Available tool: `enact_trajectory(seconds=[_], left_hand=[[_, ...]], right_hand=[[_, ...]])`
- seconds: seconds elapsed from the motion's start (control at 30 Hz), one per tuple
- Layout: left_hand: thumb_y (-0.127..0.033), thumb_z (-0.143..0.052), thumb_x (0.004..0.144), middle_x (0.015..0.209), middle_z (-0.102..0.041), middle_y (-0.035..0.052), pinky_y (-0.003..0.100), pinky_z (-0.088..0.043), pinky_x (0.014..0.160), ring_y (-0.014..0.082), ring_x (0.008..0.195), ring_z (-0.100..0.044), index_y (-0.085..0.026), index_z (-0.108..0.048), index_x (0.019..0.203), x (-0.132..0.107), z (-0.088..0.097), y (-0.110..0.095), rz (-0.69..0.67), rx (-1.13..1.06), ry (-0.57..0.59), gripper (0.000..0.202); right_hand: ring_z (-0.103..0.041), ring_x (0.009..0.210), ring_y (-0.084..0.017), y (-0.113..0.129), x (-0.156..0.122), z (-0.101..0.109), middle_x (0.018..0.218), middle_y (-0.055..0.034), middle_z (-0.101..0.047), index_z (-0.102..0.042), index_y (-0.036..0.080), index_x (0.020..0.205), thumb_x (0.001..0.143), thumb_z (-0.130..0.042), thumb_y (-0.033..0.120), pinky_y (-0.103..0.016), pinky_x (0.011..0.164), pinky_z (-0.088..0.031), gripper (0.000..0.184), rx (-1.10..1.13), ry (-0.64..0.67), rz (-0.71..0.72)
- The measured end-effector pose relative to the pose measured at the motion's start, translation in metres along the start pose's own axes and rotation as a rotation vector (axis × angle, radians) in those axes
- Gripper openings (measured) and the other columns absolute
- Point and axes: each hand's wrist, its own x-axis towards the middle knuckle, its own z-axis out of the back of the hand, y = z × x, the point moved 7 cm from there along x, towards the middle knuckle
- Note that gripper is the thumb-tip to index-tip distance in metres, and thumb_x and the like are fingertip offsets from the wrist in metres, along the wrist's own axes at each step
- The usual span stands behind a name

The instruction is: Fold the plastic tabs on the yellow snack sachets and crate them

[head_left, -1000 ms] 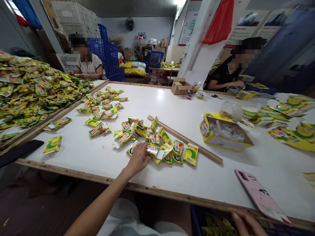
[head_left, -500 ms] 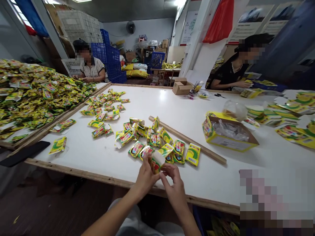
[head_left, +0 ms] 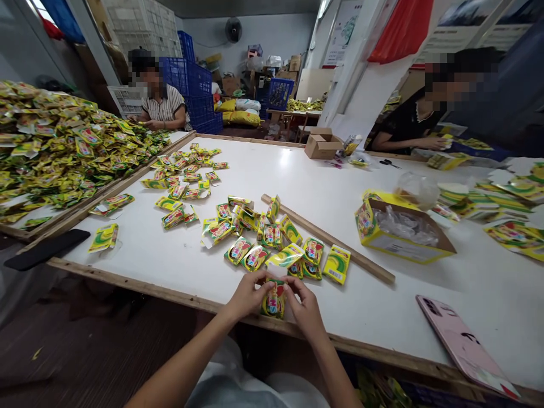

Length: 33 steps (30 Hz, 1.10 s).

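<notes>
Left hand [head_left: 247, 296] and right hand [head_left: 305, 309] bare, forearms [head_left: 193, 348] bare too, loose whitish clothing [head_left: 227, 365] with greyish-blue area.

To my eye, the tabletop [head_left: 374, 317] looked smooth and slightly shiny, while its edging [head_left: 136, 283] was of rough, matt wood. The nearest small carton [head_left: 274, 304] was of thin card with a glossy print. The loose stick [head_left: 369, 263] was of dull, bare wood. The open box [head_left: 397, 247] showed glossy printed card outside, and the bags [head_left: 403, 226] inside it were of clear, wrinkled plastic.
</notes>
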Motion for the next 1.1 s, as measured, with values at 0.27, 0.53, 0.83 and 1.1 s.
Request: enact_trajectory(seconds=[0.27,0.53,0.83,1.1], left_hand=[[-0.024,-0.056,0.087,0.099,-0.066,0.0067,0.031,-0.049,0.083,0.0192,0.090,-0.062,-0.019,-0.061,0.106,-0.005,0.000,-0.007,-0.065,-0.121,-0.119,0.021],[-0.025,-0.059,0.085,0.094,-0.070,0.0059,0.029,-0.048,0.083,0.0193,0.090,-0.064,-0.018,-0.068,0.094,-0.010,0.003,-0.019,-0.046,-0.014,-0.151,0.014],[-0.023,-0.060,0.084,0.084,-0.069,0.0037,0.026,-0.048,0.073,0.0163,0.078,-0.062,-0.016,-0.069,0.087,-0.003,0.003,-0.015,0.015,-0.052,-0.210,0.012],[-0.026,-0.058,0.087,0.095,-0.070,0.0062,0.031,-0.049,0.083,0.0193,0.092,-0.063,-0.020,-0.071,0.096,-0.015,0.003,-0.015,-0.066,-0.037,-0.128,0.016]], right_hand=[[-0.065,0.093,-0.021,0.008,-0.004,0.007,0.099,-0.0066,-0.069,-0.063,0.022,0.104,0.086,-0.060,0.036,-0.035,0.083,-0.052,0.024,0.052,-0.112,0.054],[-0.064,0.090,-0.022,0.023,-0.010,0.005,0.095,-0.0069,-0.070,-0.068,0.021,0.093,0.085,-0.061,0.037,-0.035,0.080,-0.051,0.019,-0.065,-0.096,0.076],[-0.064,0.076,-0.020,0.016,-0.004,0.008,0.083,-0.0050,-0.070,-0.067,0.019,0.089,0.084,-0.061,0.040,-0.031,0.071,-0.050,0.022,-0.045,-0.114,-0.003],[-0.066,0.087,-0.022,0.009,-0.020,0.004,0.092,-0.0057,-0.070,-0.067,0.021,0.095,0.083,-0.061,0.038,-0.033,0.078,-0.054,0.021,0.027,-0.131,0.016]])
